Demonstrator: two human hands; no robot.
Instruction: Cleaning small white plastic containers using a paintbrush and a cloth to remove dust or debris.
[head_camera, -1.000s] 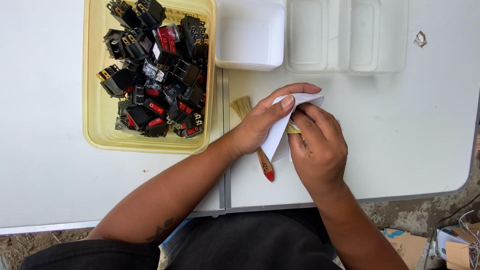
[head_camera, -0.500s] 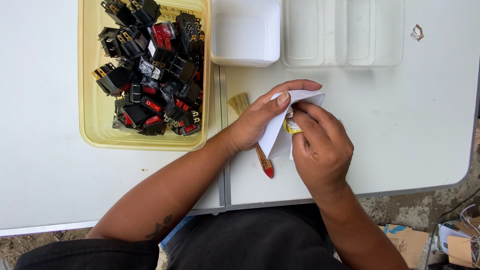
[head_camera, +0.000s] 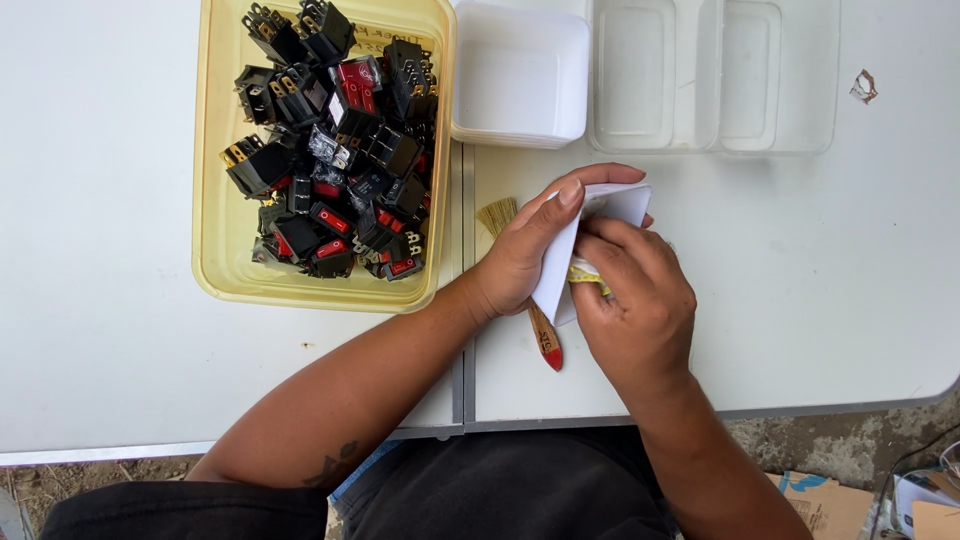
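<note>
A folded white cloth (head_camera: 585, 235) is held between the two hands above the white counter (head_camera: 800, 280). The left hand (head_camera: 525, 250) is curled around the cloth's near edge, with its fingers laid flat along the top fold. The right hand (head_camera: 635, 300) is closed in a pinch against the cloth from the other side, and a small yellowish part (head_camera: 588, 274) is gripped between its fingertips and the fabric; what kind of part it is cannot be told, since most of it is covered.

Under the left hand a small brush (head_camera: 520, 270) lies on the counter, its pale bristles showing beyond the knuckles and its red-tipped wooden handle pointing back toward the wrist. It is not held.

To the far side of the left forearm stands a yellow tub (head_camera: 215, 200), heaped with black rocker switches (head_camera: 340, 170) with red buttons. Beyond the hands a white square container (head_camera: 520, 75) and a clear divided tray (head_camera: 715, 70) are set side by side, and nothing can be seen in either.

By the look of things, the work is judged to be at an early stage: one piece is being wiped, the tub is full, and no finished pieces have been laid in the two containers.
</note>
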